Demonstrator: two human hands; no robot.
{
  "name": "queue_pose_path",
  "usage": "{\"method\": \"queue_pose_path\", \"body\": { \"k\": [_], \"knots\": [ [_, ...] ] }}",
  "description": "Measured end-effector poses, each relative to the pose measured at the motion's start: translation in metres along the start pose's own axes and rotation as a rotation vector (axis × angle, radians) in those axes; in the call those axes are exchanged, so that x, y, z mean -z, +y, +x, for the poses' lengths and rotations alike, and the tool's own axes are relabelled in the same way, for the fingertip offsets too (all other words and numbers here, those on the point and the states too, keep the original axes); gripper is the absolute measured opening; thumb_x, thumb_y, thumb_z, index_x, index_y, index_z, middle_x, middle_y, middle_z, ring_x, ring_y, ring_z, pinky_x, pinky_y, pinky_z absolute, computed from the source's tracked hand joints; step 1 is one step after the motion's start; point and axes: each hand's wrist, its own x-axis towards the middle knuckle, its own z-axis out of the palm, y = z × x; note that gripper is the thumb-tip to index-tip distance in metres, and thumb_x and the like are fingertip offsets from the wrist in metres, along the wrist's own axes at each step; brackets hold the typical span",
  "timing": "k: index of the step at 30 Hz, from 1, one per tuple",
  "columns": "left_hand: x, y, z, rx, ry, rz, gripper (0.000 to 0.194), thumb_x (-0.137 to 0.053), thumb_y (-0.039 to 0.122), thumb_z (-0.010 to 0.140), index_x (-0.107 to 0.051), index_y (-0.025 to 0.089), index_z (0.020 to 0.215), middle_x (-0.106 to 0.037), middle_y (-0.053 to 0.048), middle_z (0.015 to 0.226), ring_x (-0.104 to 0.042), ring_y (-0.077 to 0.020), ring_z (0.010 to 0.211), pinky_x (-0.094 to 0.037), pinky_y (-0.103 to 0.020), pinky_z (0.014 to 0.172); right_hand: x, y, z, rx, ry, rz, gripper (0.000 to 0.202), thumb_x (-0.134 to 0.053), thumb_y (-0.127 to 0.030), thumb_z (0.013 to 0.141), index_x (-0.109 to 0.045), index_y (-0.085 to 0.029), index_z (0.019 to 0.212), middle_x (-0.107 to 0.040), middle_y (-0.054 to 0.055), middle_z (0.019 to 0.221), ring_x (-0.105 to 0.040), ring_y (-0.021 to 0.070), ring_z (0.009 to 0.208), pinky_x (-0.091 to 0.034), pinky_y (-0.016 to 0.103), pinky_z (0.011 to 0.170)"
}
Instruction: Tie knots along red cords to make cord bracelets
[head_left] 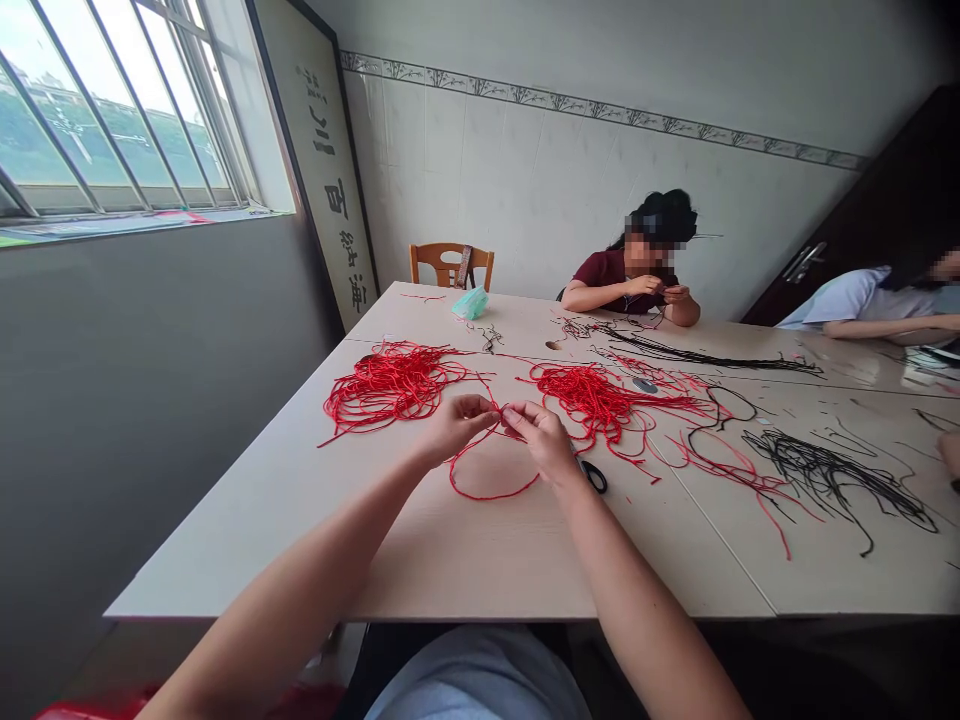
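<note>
Red cord (491, 498), pinched in left hand (454, 427) and right hand (546, 436), grips closed

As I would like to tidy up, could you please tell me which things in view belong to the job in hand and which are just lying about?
Job: looped red cord, held; probably left red pile, right red pile, scissors.
Apparently lying about: green bag, black cord bundle at right.
</note>
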Motion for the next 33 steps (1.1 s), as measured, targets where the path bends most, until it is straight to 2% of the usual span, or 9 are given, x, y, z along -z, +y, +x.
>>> {"method": "queue_pose_path", "body": {
  "k": [3, 7, 12, 16, 20, 24, 27, 30, 33],
  "knots": [
    [0.003, 0.0, 0.0, -0.031, -0.03, 0.097, 0.027, -0.055, 0.039, 0.074, -0.065, 0.015, 0.075, -0.057, -0.001, 0.065, -0.047, -0.0117, 0.062, -0.035, -0.024, 0.059, 0.002, 0.003, 0.001, -0.105, -0.086, 0.134, 0.025, -0.065, -0.04, 0.069, -0.064, -0.017, 0.078, -0.059, 0.0, 0.068, -0.051, 0.0098, 0.061, -0.043, 0.023, 0.06],
    [0.006, 0.003, -0.001, -0.096, -0.079, 0.188, 0.023, -0.055, 0.038, 0.074, -0.066, 0.017, 0.072, -0.058, 0.0, 0.064, -0.047, -0.0124, 0.061, -0.036, -0.024, 0.059, 0.004, 0.002, 0.001, -0.192, -0.115, 0.24, 0.024, -0.067, -0.038, 0.068, -0.062, -0.017, 0.075, -0.055, -0.002, 0.062, -0.049, 0.0082, 0.056, -0.04, 0.021, 0.055],
    [0.008, 0.006, -0.002, -0.202, -0.022, 0.331, 0.017, -0.056, 0.032, 0.073, -0.067, 0.019, 0.071, -0.063, -0.002, 0.069, -0.05, -0.0144, 0.066, -0.038, -0.025, 0.063, 0.011, -0.004, 0.001, -0.246, -0.17, 0.192, 0.027, -0.072, -0.038, 0.062, -0.064, -0.015, 0.075, -0.06, 0.001, 0.066, -0.049, 0.0075, 0.055, -0.04, 0.02, 0.054],
    [0.009, 0.008, -0.003, -0.196, -0.021, 0.361, 0.017, -0.056, 0.032, 0.074, -0.067, 0.019, 0.072, -0.064, -0.002, 0.071, -0.051, -0.0145, 0.067, -0.037, -0.025, 0.062, 0.018, -0.004, 0.002, -0.195, -0.184, 0.065, 0.028, -0.074, -0.036, 0.059, -0.069, -0.016, 0.079, -0.065, 0.002, 0.07, -0.052, 0.0091, 0.06, -0.042, 0.024, 0.061],
    [0.012, 0.007, -0.002, -0.055, -0.116, 0.21, 0.02, -0.059, 0.036, 0.072, -0.067, 0.018, 0.072, -0.061, -0.002, 0.068, -0.049, -0.0136, 0.065, -0.035, -0.025, 0.06, 0.019, -0.004, 0.003, -0.09, -0.202, -0.095, 0.027, -0.072, -0.037, 0.061, -0.07, -0.016, 0.079, -0.064, 0.001, 0.066, -0.054, 0.0115, 0.063, -0.043, 0.026, 0.064],
    [0.015, 0.001, 0.0, 0.167, -0.253, -0.166, 0.022, -0.065, 0.038, 0.067, -0.064, 0.015, 0.068, -0.054, -0.001, 0.063, -0.045, -0.0107, 0.059, -0.033, -0.024, 0.056, 0.018, -0.008, 0.0, 0.068, -0.201, -0.232, 0.024, -0.067, -0.037, 0.068, -0.069, -0.017, 0.08, -0.063, 0.001, 0.067, -0.055, 0.0133, 0.065, -0.042, 0.026, 0.063],
    [0.015, -0.002, 0.0, 0.31, -0.283, -0.39, 0.023, -0.069, 0.036, 0.064, -0.063, 0.015, 0.068, -0.052, -0.002, 0.064, -0.044, -0.0095, 0.058, -0.03, -0.022, 0.053, 0.016, -0.011, -0.002, 0.174, -0.137, -0.327, 0.023, -0.064, -0.039, 0.071, -0.068, -0.018, 0.08, -0.061, 0.001, 0.067, -0.052, 0.0132, 0.061, -0.041, 0.025, 0.058],
    [0.013, -0.002, 0.0, 0.343, -0.281, -0.467, 0.021, -0.072, 0.032, 0.062, -0.063, 0.015, 0.072, -0.052, -0.001, 0.066, -0.045, -0.0087, 0.06, -0.029, -0.021, 0.053, 0.015, -0.011, -0.002, 0.234, -0.1, -0.353, 0.023, -0.061, -0.04, 0.074, -0.067, -0.019, 0.081, -0.061, 0.002, 0.069, -0.051, 0.0134, 0.061, -0.04, 0.025, 0.056],
    [0.011, -0.003, 0.001, 0.308, -0.25, -0.421, 0.023, -0.072, 0.032, 0.062, -0.063, 0.016, 0.077, -0.053, -0.001, 0.067, -0.044, -0.008, 0.06, -0.028, -0.021, 0.053, 0.014, -0.01, -0.002, 0.242, -0.093, -0.337, 0.025, -0.06, -0.042, 0.074, -0.067, -0.019, 0.082, -0.061, 0.002, 0.07, -0.051, 0.0139, 0.062, -0.041, 0.025, 0.056]
  ]
}}
